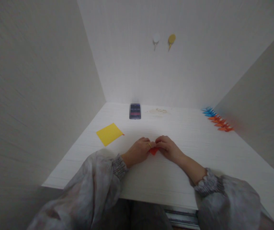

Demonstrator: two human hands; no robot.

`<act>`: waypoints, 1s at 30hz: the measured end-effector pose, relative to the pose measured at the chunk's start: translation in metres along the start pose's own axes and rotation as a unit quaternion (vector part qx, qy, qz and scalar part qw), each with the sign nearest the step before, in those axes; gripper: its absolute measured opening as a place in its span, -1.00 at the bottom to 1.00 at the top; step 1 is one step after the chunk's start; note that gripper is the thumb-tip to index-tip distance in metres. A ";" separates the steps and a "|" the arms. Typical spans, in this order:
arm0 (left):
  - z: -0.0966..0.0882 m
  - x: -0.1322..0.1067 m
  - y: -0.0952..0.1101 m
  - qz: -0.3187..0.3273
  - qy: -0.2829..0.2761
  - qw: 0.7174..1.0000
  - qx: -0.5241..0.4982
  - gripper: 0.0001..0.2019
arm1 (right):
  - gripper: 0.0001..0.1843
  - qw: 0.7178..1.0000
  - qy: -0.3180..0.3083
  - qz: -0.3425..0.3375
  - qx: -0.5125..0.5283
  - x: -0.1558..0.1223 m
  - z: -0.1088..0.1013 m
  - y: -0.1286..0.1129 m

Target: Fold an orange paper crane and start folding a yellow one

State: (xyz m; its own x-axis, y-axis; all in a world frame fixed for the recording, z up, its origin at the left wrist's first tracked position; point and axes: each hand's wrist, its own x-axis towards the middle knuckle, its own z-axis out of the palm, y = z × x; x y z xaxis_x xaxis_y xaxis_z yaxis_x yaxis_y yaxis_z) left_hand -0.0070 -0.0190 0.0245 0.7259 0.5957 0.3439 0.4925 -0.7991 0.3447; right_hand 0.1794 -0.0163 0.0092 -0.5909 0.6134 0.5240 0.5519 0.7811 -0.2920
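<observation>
Nearest me is the front edge of the white surface (146,188). Farther in, I see my left hand (139,150) and right hand (169,147) pinching the small red paper (154,151) between them. Beyond, to the left, lies a yellow sheet (109,134); orange folded papers (220,122) and blue ones (209,112) line the right wall (263,89). A dark, blurred object (135,111) sits near the back wall (132,57), which bears white (156,38) and yellow (171,39) round-headed hooks.

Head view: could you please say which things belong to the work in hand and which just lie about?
Probably belonging:
small red paper piece, held
flat yellow paper sheet
blue pointed paper figures
orange pointed paper figures

Apparently unrelated:
dark blurred rectangular object
white round wall hook
yellow round wall hook
</observation>
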 end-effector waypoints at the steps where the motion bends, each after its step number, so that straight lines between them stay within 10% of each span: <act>1: -0.001 0.000 0.001 0.006 -0.018 1.000 0.007 -0.67 | -0.79 1.000 -0.010 -0.003 -0.006 0.000 0.000 0.001; 14: -0.002 -0.009 0.004 -0.004 -0.113 0.994 -0.004 -0.38 | -0.59 0.989 -0.121 0.000 -0.081 -0.003 -0.004 0.012; 30: 0.008 -0.008 0.019 0.051 -0.093 0.990 0.093 -0.72 | -0.60 0.989 -0.106 -0.023 -0.098 -0.008 -0.012 0.012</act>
State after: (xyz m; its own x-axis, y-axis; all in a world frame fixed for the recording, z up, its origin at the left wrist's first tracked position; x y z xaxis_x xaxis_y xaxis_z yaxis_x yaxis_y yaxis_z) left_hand 0.0001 -0.0397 0.0209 0.8440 0.4994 0.1956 0.4793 -0.8659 0.1430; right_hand 0.1978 -0.0132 0.0115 -0.7165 0.6051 0.3471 0.6129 0.7837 -0.1012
